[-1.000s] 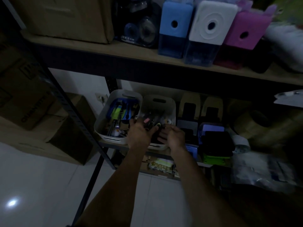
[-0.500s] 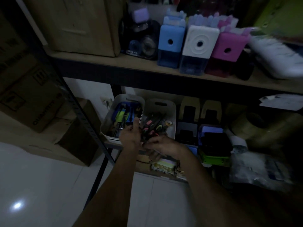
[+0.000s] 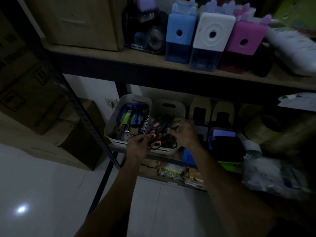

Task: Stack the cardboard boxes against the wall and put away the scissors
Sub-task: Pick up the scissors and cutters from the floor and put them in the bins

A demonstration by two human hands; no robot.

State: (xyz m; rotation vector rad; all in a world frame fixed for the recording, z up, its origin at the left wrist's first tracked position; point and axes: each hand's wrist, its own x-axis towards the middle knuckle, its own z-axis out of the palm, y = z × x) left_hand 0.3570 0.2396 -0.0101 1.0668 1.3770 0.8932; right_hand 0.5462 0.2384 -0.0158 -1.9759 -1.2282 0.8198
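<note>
Scissors (image 3: 156, 141) with orange-and-black handles lie over the front of a white bin (image 3: 168, 106) on the lower shelf. My left hand (image 3: 136, 147) grips their handle end at the bin's front rim. My right hand (image 3: 183, 132) is over the same bin, fingers curled around dark items at the blade end; what exactly it grips is too dim to tell. Cardboard boxes (image 3: 32, 100) are stacked against the wall at the left.
A second white bin (image 3: 123, 104) with blue and green tools stands to the left. Blue, white and pink sharpeners (image 3: 212, 40) and a carton (image 3: 75, 21) fill the upper shelf (image 3: 153, 63). A black rack post (image 3: 89, 124) slants past. Tape rolls and bags crowd the right.
Both hands have drawn apart over the right bin: the left came back to its front rim with the scissors' handles, the right moved up and to the right. The camera tilted upward.
</note>
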